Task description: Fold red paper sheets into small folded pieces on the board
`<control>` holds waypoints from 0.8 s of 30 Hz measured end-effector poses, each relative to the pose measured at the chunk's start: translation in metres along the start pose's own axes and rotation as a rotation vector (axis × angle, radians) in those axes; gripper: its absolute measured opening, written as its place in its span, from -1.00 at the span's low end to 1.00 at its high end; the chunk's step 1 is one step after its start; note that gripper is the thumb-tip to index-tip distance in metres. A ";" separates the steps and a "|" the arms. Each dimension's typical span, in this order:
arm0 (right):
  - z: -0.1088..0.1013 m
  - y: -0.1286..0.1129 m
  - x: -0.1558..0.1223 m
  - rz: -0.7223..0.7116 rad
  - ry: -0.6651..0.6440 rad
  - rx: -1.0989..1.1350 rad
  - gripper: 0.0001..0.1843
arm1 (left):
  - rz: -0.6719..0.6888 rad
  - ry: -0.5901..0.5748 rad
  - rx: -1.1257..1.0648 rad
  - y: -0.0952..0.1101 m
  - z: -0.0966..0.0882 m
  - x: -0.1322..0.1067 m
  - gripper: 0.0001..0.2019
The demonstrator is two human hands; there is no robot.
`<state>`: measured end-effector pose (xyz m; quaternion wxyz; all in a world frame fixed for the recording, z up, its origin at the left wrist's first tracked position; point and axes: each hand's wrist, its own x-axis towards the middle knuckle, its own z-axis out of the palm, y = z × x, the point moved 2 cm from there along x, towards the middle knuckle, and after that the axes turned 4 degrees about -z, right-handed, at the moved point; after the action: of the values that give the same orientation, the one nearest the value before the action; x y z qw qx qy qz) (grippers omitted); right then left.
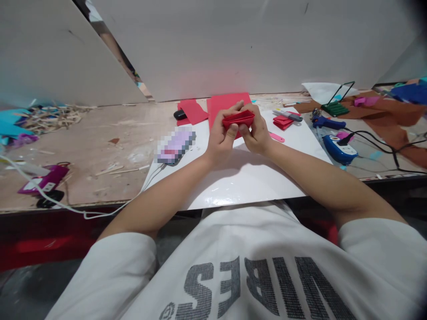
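Both of my hands hold a small folded piece of red paper (pixel 238 118) above the white board. My left hand (pixel 220 133) grips its left end, thumb pressed on the near side. My right hand (pixel 258 133) pinches the right end, its thumb also on the near face. The paper's upper edge gapes a little, showing layers. Behind the hands lies a larger red sheet (pixel 230 100), partly hidden by them. A pink strip-like tool (pixel 277 138) pokes out beside my right hand. To the right, a grey cutter-like tool (pixel 288 115) rests on a small stack of folded red papers (pixel 283 123).
A blurred phone (pixel 176 144) with a white cable lies left on the white board (pixel 240 186). Red scraps (pixel 192 111) partly cover a black object. At right are a blue glue gun (pixel 328 123) and a blue power strip (pixel 339 149). Wood sticks (pixel 55 118) are piled far left.
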<state>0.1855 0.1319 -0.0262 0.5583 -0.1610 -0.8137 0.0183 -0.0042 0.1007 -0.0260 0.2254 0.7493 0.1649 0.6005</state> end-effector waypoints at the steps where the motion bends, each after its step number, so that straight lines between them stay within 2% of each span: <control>1: 0.000 0.000 -0.001 0.012 -0.019 0.001 -0.17 | 0.016 -0.007 -0.022 -0.001 0.001 0.000 -0.52; 5: 0.001 -0.005 -0.002 0.008 -0.049 0.067 -0.10 | 0.073 -0.021 -0.049 0.003 0.004 0.000 -0.45; 11: 0.006 -0.016 0.000 0.071 -0.028 0.098 -0.04 | 0.104 -0.004 0.083 0.013 0.005 0.002 -0.33; 17: 0.010 -0.008 -0.002 0.070 -0.026 0.086 -0.06 | 0.146 -0.033 0.222 0.009 0.002 0.008 -0.19; 21: 0.012 0.002 -0.004 0.101 -0.044 0.042 0.04 | 0.238 -0.084 0.301 0.024 0.002 0.011 -0.19; 24: 0.010 0.002 -0.004 0.081 -0.043 0.034 0.05 | 0.183 -0.077 0.314 0.035 0.000 0.013 -0.19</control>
<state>0.1777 0.1341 -0.0341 0.5422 -0.1841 -0.8177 0.0581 -0.0019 0.0774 0.0033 0.0562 0.8097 0.1790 0.5560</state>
